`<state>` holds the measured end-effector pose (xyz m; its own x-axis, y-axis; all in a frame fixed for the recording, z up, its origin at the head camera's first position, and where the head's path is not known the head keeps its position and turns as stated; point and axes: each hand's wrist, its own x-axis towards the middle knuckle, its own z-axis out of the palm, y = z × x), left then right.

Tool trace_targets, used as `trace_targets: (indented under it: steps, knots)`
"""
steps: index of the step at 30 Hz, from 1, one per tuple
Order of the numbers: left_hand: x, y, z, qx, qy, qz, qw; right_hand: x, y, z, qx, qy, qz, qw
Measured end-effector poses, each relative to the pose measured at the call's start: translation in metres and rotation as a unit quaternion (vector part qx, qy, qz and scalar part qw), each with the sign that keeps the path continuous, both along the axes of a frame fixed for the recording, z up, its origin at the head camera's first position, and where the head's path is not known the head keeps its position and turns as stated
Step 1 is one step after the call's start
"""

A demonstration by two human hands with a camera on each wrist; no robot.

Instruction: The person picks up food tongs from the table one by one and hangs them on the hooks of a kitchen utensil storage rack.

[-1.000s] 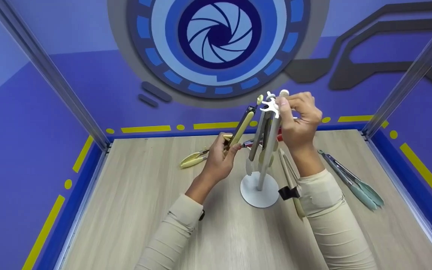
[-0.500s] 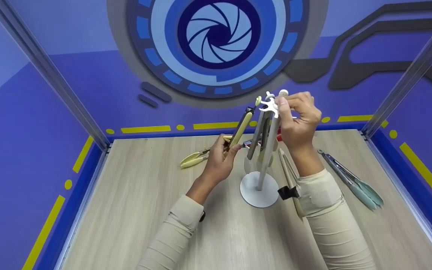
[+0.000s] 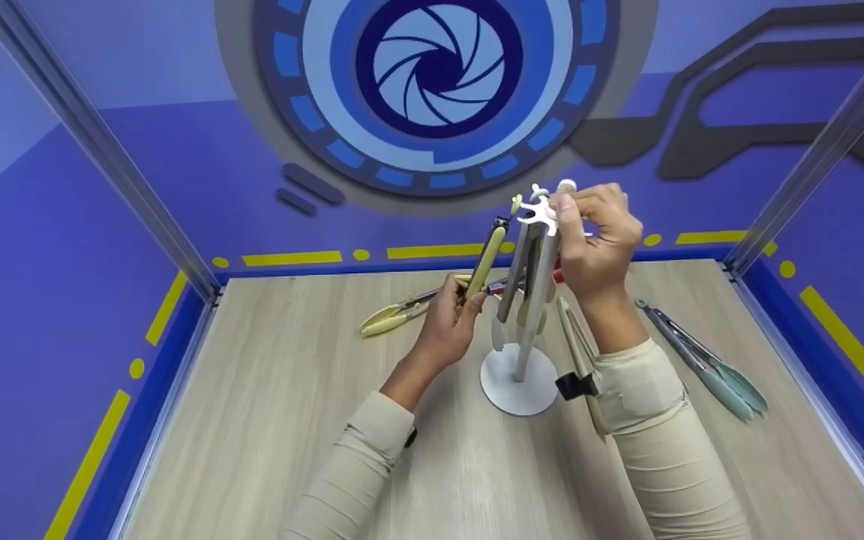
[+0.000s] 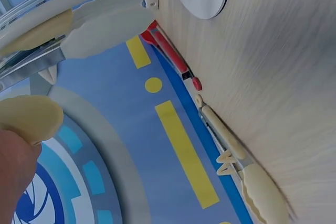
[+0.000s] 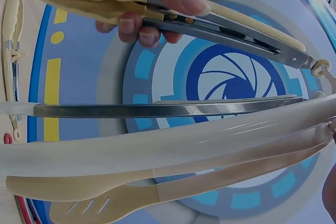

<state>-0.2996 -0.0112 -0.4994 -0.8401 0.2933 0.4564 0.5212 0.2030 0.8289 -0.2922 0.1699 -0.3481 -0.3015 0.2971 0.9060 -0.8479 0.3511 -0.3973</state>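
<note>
My left hand (image 3: 453,326) grips a pair of yellow kitchen tongs (image 5: 236,24) around the end by their scalloped heads. The tongs slant up, and their pull ring (image 5: 320,67) meets a prong of the white utensil stand (image 3: 533,319); whether it sits over the prong I cannot tell. At the stand's top, my right hand (image 3: 601,240) pinches the hook rack with thumb and fingers. White-tipped tongs (image 4: 107,24) and a beige slotted turner (image 5: 105,203) hang from the stand. The left palm's hold is partly hidden in the head view.
A second yellow pair of tongs (image 3: 387,319) lies left on the wooden table (image 3: 267,420). Red-handled tongs (image 4: 176,56) lie behind the stand. Long beige tongs (image 3: 574,334) lie partly under the right wrist, teal tongs (image 3: 713,375) farther right. Blue panels enclose the sides and back.
My left hand has shifted slightly right and down, and the tongs stand a bit steeper. Their ring stays beside the rack. My right hand stays put.
</note>
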Motion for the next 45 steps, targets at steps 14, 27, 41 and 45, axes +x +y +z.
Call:
trace_targets:
  steps: [14,27,41,45]
  knots:
    - [0.000,0.035,-0.020,0.063,-0.018,0.027,0.9975,0.006,-0.003,0.006,0.009,-0.005,-0.003,0.9999]
    - [0.012,0.069,-0.030,0.132,-0.026,0.037,0.9902,0.003,-0.001,0.002,-0.001,-0.001,-0.002,1.0000]
    - [0.009,0.078,-0.033,0.144,-0.016,0.054,0.9880,0.000,0.000,0.000,-0.013,0.001,-0.003,0.9999]
    - [0.008,0.085,-0.034,0.146,-0.006,0.052,0.9879,0.004,0.000,0.005,-0.016,0.005,-0.003,0.9999]
